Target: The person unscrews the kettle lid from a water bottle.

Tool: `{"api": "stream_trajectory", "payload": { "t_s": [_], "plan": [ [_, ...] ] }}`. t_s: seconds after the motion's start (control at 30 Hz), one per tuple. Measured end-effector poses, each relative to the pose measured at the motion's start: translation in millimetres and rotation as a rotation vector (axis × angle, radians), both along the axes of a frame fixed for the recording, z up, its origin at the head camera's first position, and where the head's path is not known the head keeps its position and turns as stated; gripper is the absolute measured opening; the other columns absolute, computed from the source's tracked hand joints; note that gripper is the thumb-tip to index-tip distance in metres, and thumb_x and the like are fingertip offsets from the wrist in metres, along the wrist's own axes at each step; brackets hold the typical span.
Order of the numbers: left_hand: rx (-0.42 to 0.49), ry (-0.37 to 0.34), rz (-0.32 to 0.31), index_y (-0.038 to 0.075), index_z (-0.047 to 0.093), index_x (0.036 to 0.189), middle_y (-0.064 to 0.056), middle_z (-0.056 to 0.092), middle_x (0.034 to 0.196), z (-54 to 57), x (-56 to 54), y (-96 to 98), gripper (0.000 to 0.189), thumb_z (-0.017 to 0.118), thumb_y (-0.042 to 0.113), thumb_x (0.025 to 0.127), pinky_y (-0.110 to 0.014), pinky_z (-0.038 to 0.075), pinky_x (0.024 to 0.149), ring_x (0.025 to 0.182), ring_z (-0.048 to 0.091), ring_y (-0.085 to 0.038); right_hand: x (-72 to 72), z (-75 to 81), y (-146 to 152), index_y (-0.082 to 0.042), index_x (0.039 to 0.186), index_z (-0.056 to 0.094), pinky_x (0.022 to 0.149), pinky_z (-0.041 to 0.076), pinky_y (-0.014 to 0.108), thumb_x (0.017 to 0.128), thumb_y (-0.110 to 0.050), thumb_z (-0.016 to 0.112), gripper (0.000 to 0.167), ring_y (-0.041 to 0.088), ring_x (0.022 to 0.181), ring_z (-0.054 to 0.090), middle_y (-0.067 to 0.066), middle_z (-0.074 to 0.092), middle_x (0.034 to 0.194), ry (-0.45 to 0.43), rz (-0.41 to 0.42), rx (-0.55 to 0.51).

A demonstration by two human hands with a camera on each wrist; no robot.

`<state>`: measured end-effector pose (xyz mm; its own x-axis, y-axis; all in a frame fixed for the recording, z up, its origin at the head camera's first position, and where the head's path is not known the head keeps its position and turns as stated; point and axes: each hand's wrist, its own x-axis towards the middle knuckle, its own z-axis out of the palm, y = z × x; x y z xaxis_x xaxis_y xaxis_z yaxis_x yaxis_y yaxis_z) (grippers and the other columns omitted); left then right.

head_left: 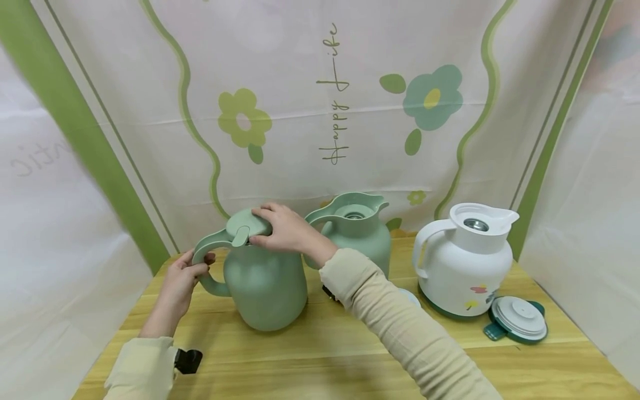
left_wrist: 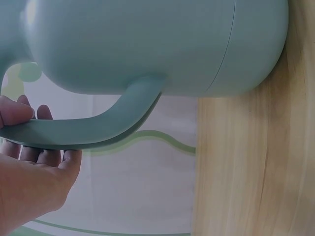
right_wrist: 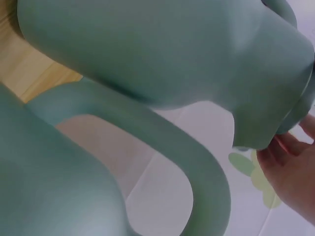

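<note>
A green vacuum jug (head_left: 265,289) stands on the left half of the wooden table, its handle toward the left. My left hand (head_left: 176,286) grips that handle (left_wrist: 98,129), thumb on one side and fingers curled round the other, as the left wrist view shows. At the top, a green lid (head_left: 246,223) with a lever tab sits over the jug's mouth. My right hand (head_left: 287,226) holds the lid by its right side, fingers on top and thumb at the near edge. In the right wrist view, the right fingertips (right_wrist: 288,145) are at the lid beside the spout.
Behind my right forearm stands a second green jug (head_left: 362,239), lidless. Farther right is a white jug (head_left: 462,272), also uncovered, with a green-and-white lid (head_left: 520,318) upside down beside it. A pale round piece (head_left: 411,297) shows partly past my right sleeve. Printed cloth hangs behind the table.
</note>
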<state>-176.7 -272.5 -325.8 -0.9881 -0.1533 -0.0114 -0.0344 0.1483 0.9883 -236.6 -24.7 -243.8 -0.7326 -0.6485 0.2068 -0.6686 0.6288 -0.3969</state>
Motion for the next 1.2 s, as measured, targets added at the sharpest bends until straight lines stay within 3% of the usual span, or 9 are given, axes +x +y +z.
{"api": "stream_trajectory", "payload": {
  "t_s": [0.3, 0.43, 0.67, 0.77, 1.0, 1.2],
  "plan": [
    [0.001, -0.001, -0.001, 0.036, 0.059, 0.098, 0.027, 0.063, 0.085, 0.4, -0.5, 0.3, 0.038, 0.050, 0.001, 0.088, -0.027, 0.031, 0.094, 0.094, 0.053, 0.006, 5.3, -1.3, -10, -0.016, 0.145, 0.041, 0.110, 0.038, 0.040, 0.073, -0.065, 0.069, 0.091, 0.025, 0.137, 0.040, 0.005, 0.039, 0.150, 0.009, -0.085, -0.009],
    [-0.002, -0.005, 0.001, 0.035, 0.060, 0.100, 0.028, 0.062, 0.085, 1.5, -0.2, 1.0, 0.038, 0.049, 0.001, 0.088, -0.027, 0.031, 0.094, 0.095, 0.053, 0.006, 10.6, -1.7, -15, -0.013, 0.143, 0.042, 0.110, 0.039, 0.039, 0.072, -0.068, 0.067, 0.093, 0.024, 0.134, 0.043, 0.005, 0.044, 0.146, 0.032, -0.117, -0.026],
    [-0.012, -0.012, 0.007, 0.032, 0.059, 0.105, 0.029, 0.062, 0.085, 1.0, 0.2, 1.1, 0.036, 0.049, 0.001, 0.090, -0.033, 0.028, 0.098, 0.094, 0.053, 0.007, 12.6, 0.9, -14, -0.016, 0.144, 0.041, 0.107, 0.041, 0.041, 0.079, -0.053, 0.065, 0.079, 0.026, 0.137, 0.035, 0.009, 0.034, 0.151, -0.052, -0.094, -0.032],
    [-0.008, -0.014, 0.007, 0.034, 0.058, 0.102, 0.029, 0.062, 0.085, 0.3, 0.3, 0.7, 0.037, 0.049, 0.001, 0.089, -0.035, 0.027, 0.100, 0.094, 0.053, 0.006, 11.6, 2.3, -11, -0.021, 0.147, 0.036, 0.106, 0.039, 0.043, 0.079, -0.046, 0.064, 0.078, 0.027, 0.140, 0.028, 0.012, 0.024, 0.155, -0.121, -0.079, -0.038],
    [-0.006, -0.012, 0.006, 0.033, 0.058, 0.103, 0.029, 0.062, 0.085, 0.4, 0.4, 0.5, 0.037, 0.049, 0.000, 0.089, -0.036, 0.026, 0.102, 0.094, 0.053, 0.006, 7.2, 6.7, -10, -0.020, 0.150, 0.030, 0.107, 0.037, 0.044, 0.082, -0.032, 0.056, 0.074, 0.028, 0.143, 0.025, 0.011, 0.019, 0.158, -0.203, -0.012, -0.018],
    [-0.008, -0.011, 0.008, 0.026, 0.058, 0.113, 0.028, 0.062, 0.086, 0.2, 0.1, 0.5, 0.036, 0.049, 0.001, 0.089, -0.037, 0.026, 0.103, 0.094, 0.053, 0.007, 8.3, 9.7, -12, -0.023, 0.150, 0.031, 0.109, 0.033, 0.047, 0.082, -0.025, 0.054, 0.072, 0.030, 0.146, 0.018, 0.013, 0.012, 0.160, -0.250, -0.045, -0.030]
  ]
}}
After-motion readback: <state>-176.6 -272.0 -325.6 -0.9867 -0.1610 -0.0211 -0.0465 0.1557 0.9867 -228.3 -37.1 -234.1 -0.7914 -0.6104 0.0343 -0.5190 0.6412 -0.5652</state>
